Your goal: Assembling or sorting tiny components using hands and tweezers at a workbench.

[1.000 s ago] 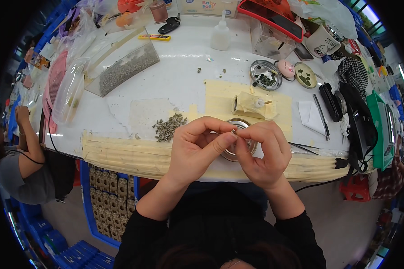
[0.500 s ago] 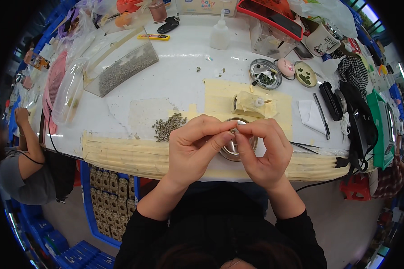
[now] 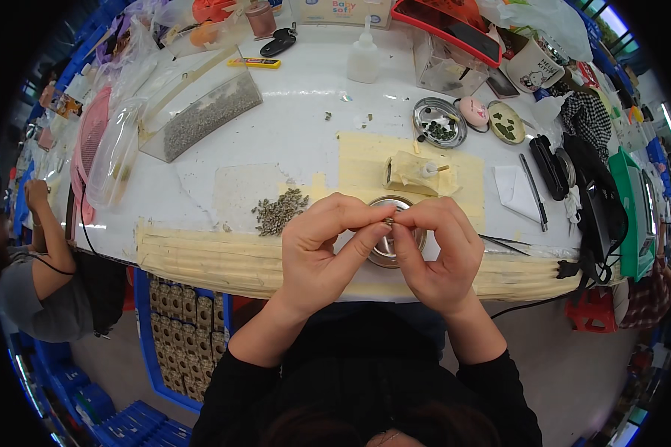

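Note:
My left hand (image 3: 314,249) and my right hand (image 3: 449,253) meet fingertip to fingertip at the table's front. Between their thumbs and index fingers they pinch a tiny metallic piece (image 3: 388,221); its exact kind is too small to make out. Directly beneath is a round shiny metal tin (image 3: 385,260), partly covered by my fingers. To the left of my left hand lies a heap of small grey-brown metal parts (image 3: 279,211). Beyond the tin, a tape-wrapped block (image 3: 406,175) with a white nozzle and thin stick rests on a taped patch.
Tweezers (image 3: 505,243) lie right of my hand. Farther back are a clear bin of small grey parts (image 3: 209,119), a white squeeze bottle (image 3: 364,59) and round dishes with dark green bits (image 3: 440,128). A co-worker's arm (image 3: 51,246) shows at left. A blue crate (image 3: 150,350) stands below the table.
The fingertips have shifted very slightly around the tiny piece, which seems turned a little and looks darker. Both hands otherwise keep their place over the tin.

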Motion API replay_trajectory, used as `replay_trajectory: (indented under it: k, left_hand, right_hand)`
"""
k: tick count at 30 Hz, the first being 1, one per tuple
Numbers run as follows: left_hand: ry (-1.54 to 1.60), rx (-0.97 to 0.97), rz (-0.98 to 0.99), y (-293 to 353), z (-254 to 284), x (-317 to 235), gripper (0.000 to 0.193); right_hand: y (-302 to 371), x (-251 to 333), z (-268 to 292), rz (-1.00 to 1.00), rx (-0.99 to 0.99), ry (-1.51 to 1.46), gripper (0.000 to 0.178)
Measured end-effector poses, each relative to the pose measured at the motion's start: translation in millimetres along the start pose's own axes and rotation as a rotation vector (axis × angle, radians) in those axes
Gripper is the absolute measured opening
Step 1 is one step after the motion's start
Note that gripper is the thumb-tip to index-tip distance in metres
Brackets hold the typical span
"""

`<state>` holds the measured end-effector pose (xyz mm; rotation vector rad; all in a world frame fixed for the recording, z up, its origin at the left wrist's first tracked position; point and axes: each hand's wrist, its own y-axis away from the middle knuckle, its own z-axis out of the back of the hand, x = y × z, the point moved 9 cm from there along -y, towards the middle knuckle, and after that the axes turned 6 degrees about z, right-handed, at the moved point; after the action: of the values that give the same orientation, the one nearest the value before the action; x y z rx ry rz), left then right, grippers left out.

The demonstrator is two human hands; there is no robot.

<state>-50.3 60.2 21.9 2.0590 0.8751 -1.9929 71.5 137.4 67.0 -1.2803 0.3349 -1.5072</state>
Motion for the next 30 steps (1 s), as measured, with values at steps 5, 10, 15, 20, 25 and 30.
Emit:
replay_trajectory:
  k: [5, 10, 15, 20, 25, 30]
  left_hand:
    - [0.073, -0.007, 0.008, 2, 2, 5, 0.020]
    - [0.030, -0.016, -0.044, 1, 2, -1, 0.019]
    - [-0.013, -0.017, -0.062, 1, 2, -3, 0.016]
    - [-0.189, -0.088, -0.189, 2, 3, -15, 0.013]
    - [-0.328, -0.131, -0.299, 3, 1, -27, 0.015]
    - [-0.366, -0.132, -0.319, 3, -1, -29, 0.016]
  right_hand:
    - [2, -3, 1, -0.019, -0.007, -0.036, 0.015]
    - [2, -3, 0, -0.013, 0.005, -0.047, 0.014]
    - [2, -3, -1, -0.047, 0.026, -0.060, 0.014]
    - [-3, -8, 14, -0.050, -0.047, -0.022, 0.016]
    - [-14, -21, 50, -0.089, -0.114, 0.285, 0.015]
    - [-19, -39, 44, -0.135, -0.014, 0.362, 0.015]
